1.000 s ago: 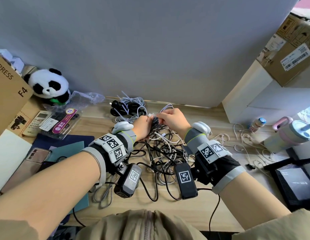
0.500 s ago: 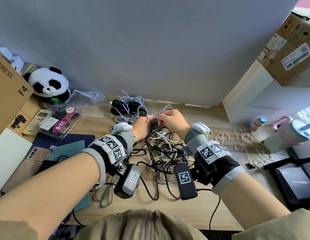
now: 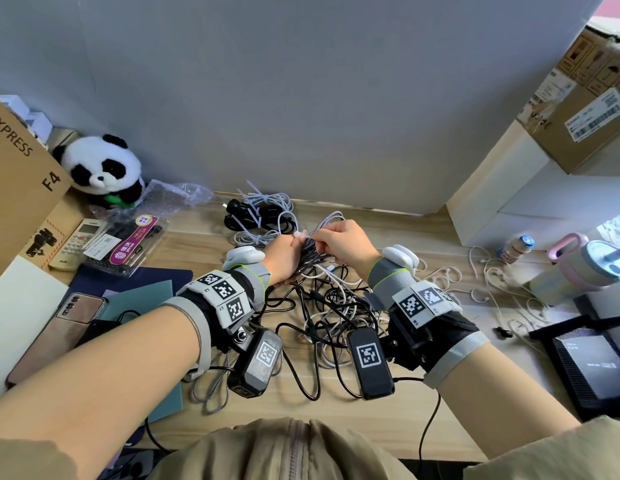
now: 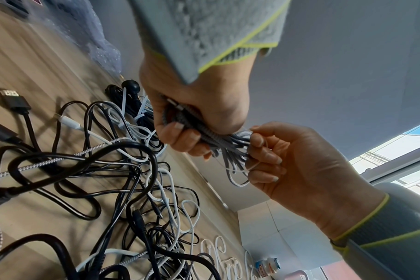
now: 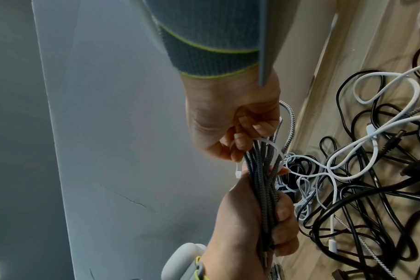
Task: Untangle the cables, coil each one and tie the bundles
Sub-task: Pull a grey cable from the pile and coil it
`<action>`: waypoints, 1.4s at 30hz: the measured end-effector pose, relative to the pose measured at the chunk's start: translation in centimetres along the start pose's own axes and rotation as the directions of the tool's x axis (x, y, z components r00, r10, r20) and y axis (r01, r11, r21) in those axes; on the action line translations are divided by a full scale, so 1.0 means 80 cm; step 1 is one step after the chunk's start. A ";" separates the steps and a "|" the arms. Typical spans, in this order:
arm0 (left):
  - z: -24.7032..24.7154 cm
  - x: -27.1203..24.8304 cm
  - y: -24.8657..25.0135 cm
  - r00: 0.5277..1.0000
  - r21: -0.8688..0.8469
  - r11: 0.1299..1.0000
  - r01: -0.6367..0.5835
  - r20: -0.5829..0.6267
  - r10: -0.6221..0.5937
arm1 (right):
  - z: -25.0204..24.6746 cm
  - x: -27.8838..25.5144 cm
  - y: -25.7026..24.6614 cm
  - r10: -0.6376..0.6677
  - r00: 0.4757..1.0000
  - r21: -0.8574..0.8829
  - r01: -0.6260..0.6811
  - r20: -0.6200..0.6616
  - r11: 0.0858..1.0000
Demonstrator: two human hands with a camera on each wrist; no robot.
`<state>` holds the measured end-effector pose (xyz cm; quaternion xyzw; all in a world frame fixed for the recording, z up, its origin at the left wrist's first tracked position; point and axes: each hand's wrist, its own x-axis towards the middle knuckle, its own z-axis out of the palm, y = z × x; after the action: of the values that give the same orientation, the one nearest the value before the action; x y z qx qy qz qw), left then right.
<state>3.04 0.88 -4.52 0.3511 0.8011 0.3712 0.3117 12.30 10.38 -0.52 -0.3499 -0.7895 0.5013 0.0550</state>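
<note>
My left hand grips a coiled grey braided cable bundle above the desk, fingers wrapped round it. A white zip tie is looped round the top of the bundle. My right hand pinches the tie and the cable loops beside it. The tie's small head sticks out on the wall side. Under both hands lies a tangled pile of black, white and braided cables.
Tied cable bundles lie by the wall. On the left are a panda plush, a remote, a plastic pack and a phone. On the right are white earphone cords, a small bottle, a tumbler and a black router.
Both hands stay at the braided bundle and keep their hold. The right hand's fingers have shifted only slightly at the tie.
</note>
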 end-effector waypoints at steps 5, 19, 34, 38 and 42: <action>0.000 0.002 -0.003 1.000 0.029 0.999 0.014 -0.019 -0.014 | 0.001 0.001 -0.002 0.000 1.000 -0.018 0.000 0.002 1.000; 0.003 -0.012 0.014 0.997 0.145 0.989 -0.039 0.077 0.028 | 0.013 0.003 -0.001 -0.033 0.993 -0.326 -0.006 -0.115 0.945; -0.010 -0.018 0.027 0.959 0.399 0.898 -0.184 0.271 0.076 | -0.031 0.011 -0.012 -0.197 0.973 -0.320 0.226 0.122 0.920; -0.007 -0.026 0.037 0.941 0.449 0.856 -0.256 0.317 0.115 | -0.028 0.021 -0.013 -0.254 0.967 -0.457 0.219 -0.015 0.862; -0.009 -0.025 0.043 0.935 0.436 0.862 -0.258 0.337 0.110 | -0.026 0.025 -0.006 -0.237 0.962 -0.317 0.186 -0.132 0.930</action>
<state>4.72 0.69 -0.87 0.5445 0.7725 0.1348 0.2975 11.48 13.05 0.38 -0.3079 -0.8824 0.3344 0.1213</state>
